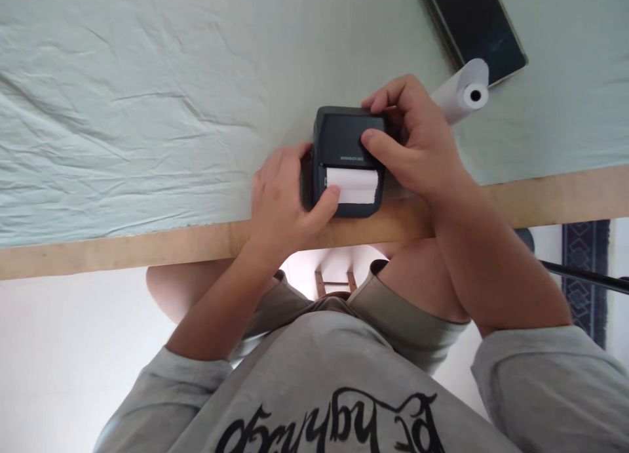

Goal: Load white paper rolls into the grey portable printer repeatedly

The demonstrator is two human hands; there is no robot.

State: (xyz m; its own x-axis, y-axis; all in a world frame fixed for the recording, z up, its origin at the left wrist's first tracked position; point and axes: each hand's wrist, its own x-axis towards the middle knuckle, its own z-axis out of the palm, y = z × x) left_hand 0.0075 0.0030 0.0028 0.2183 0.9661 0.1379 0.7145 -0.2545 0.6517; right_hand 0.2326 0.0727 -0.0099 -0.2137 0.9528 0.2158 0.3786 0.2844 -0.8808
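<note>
A small black receipt printer sits near the table's front edge, with a strip of white paper sticking out of its slot toward me. My left hand grips the printer's left side, its thumb resting on the left edge of the paper. Around the right side and far corner, my right hand is closed on the printer, thumb lying on the top cover. Just beyond my right hand lies a partly unrolled white paper roll, its dark core facing me.
A dark rectangular box or device lies at the back right, touching or close to the paper roll. Wrinkled pale green cloth covers the table, with a bare wooden edge in front. Below right are a patterned dark rug and a black bar.
</note>
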